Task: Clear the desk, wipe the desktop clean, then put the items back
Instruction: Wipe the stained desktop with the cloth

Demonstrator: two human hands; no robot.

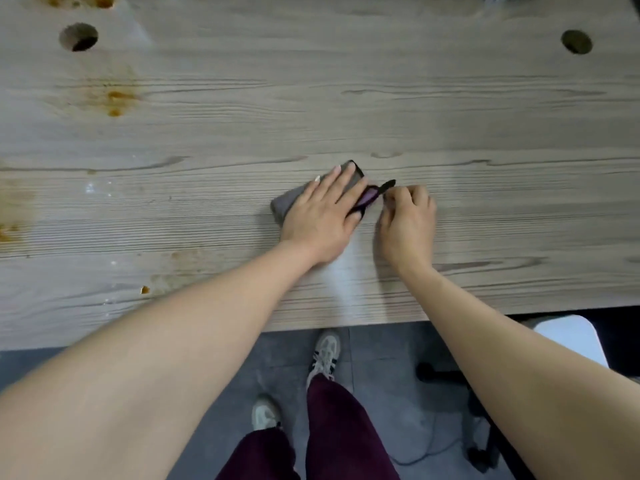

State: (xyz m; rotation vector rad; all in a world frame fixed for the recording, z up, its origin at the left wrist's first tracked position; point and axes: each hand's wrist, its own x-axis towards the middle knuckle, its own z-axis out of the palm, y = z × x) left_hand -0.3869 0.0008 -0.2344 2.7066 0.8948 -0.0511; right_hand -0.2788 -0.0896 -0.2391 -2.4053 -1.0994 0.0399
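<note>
A small grey cloth (285,202) with a black edge and a pink inner side lies folded on the wooden desktop (346,98), near its middle. My left hand (320,213) lies flat on the cloth with straight fingers and presses it down. My right hand (407,220) is just to the right, fingers curled, and pinches a black corner of the cloth (388,186) lifted slightly off the desk. Most of the cloth is hidden under my left hand.
Orange-brown stains (116,98) mark the desk's left part, with more at the left edge (14,216). Cable holes sit at the far left (79,37) and far right (576,41). A white chair seat (571,336) stands below the desk's front edge at right.
</note>
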